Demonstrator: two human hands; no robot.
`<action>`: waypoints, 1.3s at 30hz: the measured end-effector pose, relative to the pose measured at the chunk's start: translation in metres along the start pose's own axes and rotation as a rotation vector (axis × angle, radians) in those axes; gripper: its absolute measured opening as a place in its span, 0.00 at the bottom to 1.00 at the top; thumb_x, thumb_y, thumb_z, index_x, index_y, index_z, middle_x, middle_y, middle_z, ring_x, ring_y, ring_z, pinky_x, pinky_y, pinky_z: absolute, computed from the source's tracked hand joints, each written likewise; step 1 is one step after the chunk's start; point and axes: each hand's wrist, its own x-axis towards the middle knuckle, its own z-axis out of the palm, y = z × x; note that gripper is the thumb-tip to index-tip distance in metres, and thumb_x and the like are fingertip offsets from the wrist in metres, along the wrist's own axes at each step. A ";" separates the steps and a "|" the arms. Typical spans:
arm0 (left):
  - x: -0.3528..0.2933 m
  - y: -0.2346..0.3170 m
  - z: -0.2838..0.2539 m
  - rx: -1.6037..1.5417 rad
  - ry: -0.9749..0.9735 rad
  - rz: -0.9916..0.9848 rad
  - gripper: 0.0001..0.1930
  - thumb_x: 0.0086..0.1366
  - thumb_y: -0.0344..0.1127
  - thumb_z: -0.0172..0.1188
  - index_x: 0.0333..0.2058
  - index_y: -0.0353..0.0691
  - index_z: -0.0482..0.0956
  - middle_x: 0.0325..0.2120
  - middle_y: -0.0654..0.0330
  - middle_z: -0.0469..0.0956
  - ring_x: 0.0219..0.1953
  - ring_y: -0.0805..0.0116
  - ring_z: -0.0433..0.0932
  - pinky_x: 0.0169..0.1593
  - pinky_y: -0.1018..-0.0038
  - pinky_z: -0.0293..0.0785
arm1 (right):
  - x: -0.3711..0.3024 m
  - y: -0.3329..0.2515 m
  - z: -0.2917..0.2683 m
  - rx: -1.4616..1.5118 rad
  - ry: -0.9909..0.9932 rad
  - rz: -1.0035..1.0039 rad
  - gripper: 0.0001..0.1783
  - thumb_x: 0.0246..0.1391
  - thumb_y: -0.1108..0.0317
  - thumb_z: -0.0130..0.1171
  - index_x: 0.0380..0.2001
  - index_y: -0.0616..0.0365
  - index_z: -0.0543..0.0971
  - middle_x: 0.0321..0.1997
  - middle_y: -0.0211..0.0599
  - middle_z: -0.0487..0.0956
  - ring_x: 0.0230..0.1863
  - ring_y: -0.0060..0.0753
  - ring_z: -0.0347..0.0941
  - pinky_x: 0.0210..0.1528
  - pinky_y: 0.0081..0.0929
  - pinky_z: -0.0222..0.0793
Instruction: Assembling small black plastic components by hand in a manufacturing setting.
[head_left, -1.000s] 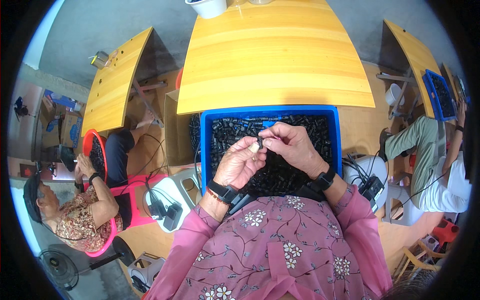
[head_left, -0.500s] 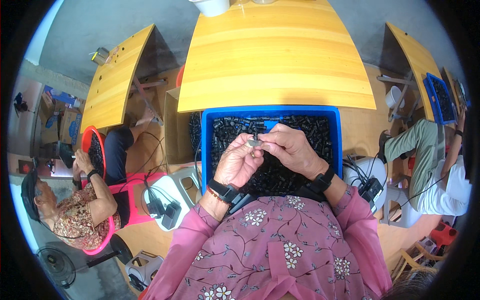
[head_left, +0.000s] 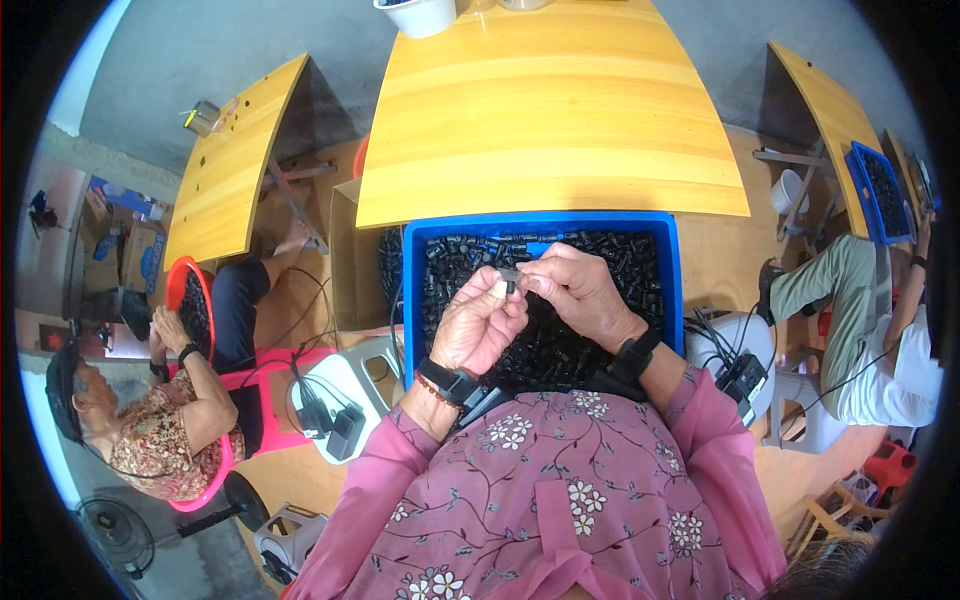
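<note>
Centrally, from the head camera, I saw the left hand pinching a small black plastic fitting between thumb and fingers, likely to steady it; the right hand had its thumb and forefinger at the fitting's right side, though I couldn't tell whether they gripped it; both hung above a blue plastic bin of loose black fittings, perhaps so any dropped piece landed there; a wooden table lay just beyond.
</note>
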 end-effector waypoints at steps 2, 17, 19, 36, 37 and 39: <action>0.001 0.000 0.000 -0.004 0.005 -0.009 0.01 0.68 0.27 0.56 0.37 0.41 0.75 0.33 0.59 0.79 0.32 0.72 0.77 0.35 0.77 0.73 | 0.000 0.001 0.000 0.004 0.022 -0.003 0.10 0.57 0.71 0.62 0.41 0.62 0.82 0.29 0.40 0.76 0.30 0.37 0.76 0.33 0.29 0.72; -0.002 -0.002 -0.002 0.045 0.028 0.053 0.03 0.67 0.24 0.55 0.37 0.38 0.74 0.34 0.56 0.79 0.32 0.69 0.77 0.34 0.76 0.73 | -0.003 0.001 0.000 -0.046 -0.010 -0.068 0.10 0.58 0.70 0.60 0.40 0.62 0.81 0.30 0.42 0.75 0.30 0.43 0.76 0.34 0.31 0.74; -0.003 -0.003 -0.002 0.040 0.054 0.052 0.02 0.67 0.24 0.55 0.37 0.39 0.73 0.34 0.57 0.79 0.32 0.70 0.77 0.34 0.76 0.73 | -0.002 0.002 -0.002 -0.066 -0.007 -0.048 0.09 0.58 0.70 0.60 0.40 0.62 0.81 0.30 0.42 0.75 0.30 0.42 0.76 0.33 0.31 0.73; -0.005 0.004 0.001 0.098 0.058 0.090 0.01 0.69 0.28 0.55 0.36 0.40 0.74 0.30 0.58 0.77 0.30 0.70 0.74 0.32 0.77 0.71 | -0.001 -0.005 -0.006 -0.028 -0.002 -0.028 0.07 0.56 0.71 0.62 0.38 0.60 0.82 0.28 0.39 0.75 0.28 0.37 0.74 0.32 0.28 0.71; -0.005 0.008 0.001 0.101 0.050 0.122 0.01 0.69 0.29 0.55 0.37 0.40 0.74 0.30 0.58 0.76 0.30 0.71 0.73 0.33 0.77 0.71 | -0.001 -0.007 -0.008 0.017 -0.010 0.007 0.07 0.56 0.70 0.63 0.38 0.60 0.82 0.28 0.38 0.75 0.28 0.33 0.73 0.32 0.27 0.69; -0.008 0.020 -0.003 0.018 0.063 0.219 0.04 0.68 0.29 0.56 0.40 0.39 0.76 0.33 0.58 0.74 0.32 0.72 0.72 0.35 0.76 0.73 | -0.001 -0.001 -0.013 0.029 0.114 0.039 0.09 0.56 0.68 0.64 0.38 0.60 0.82 0.26 0.33 0.73 0.27 0.27 0.70 0.31 0.24 0.67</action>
